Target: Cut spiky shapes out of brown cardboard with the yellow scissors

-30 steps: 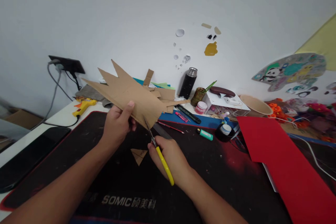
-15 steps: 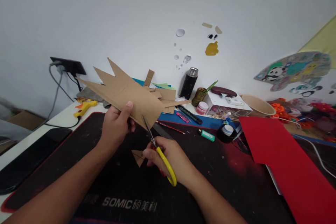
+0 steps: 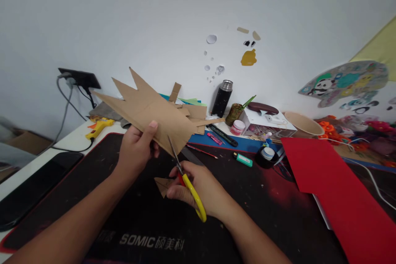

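A brown piece of cardboard (image 3: 151,111) with several pointed spikes on its left side is raised above the black desk mat (image 3: 148,214). Its lower left edge is pinched by my left hand (image 3: 139,144), thumb on top and fingers underneath. My right hand (image 3: 198,185) grips scissors (image 3: 193,196) with yellow and red handles. One blade lies over the cardboard's lower edge, while the other blade is mostly hidden beneath. A small cardboard offcut (image 3: 162,185) lies on the mat just left of my right fingers.
Left are a yellow glue gun (image 3: 99,127) and a black phone (image 3: 37,185). Behind stand a black thermos (image 3: 222,99), a pink-labelled jar (image 3: 238,127) and cardboard scraps (image 3: 196,112). A green lighter (image 3: 243,159) and red sheets (image 3: 337,185) lie to the right.
The scissor handles have swung slightly, and my right thumb and fingers have spread a little. The cardboard has shifted slightly to the right; my left hand keeps its hold.
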